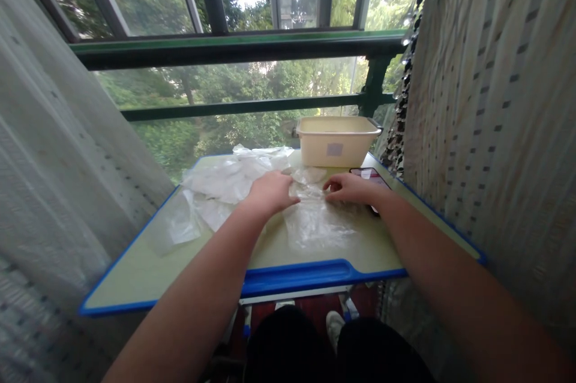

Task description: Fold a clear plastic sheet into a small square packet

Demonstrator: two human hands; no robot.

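A clear, crinkled plastic bag (319, 227) lies flat on the table in front of me. At its upper left edge is my left hand (272, 191), its thumb held apart from the bent fingers. My right hand (348, 188) is on the other side of the bag's upper part, with fingers loosely curled and a gap showing between them and the thumb. Both hands are close to the plastic; whether the fingertips touch it is hard to make out. Beyond my left hand spreads a loose pile of thin translucent bags (225, 180).
A cream plastic bin (337, 146) with a label stands at the table's far edge. A phone (369, 176) lies partly under my right forearm. The pale folding table (274, 254) has a raised blue rim. Curtains (486, 101) hang at both sides; a green railing (243, 50) runs behind.
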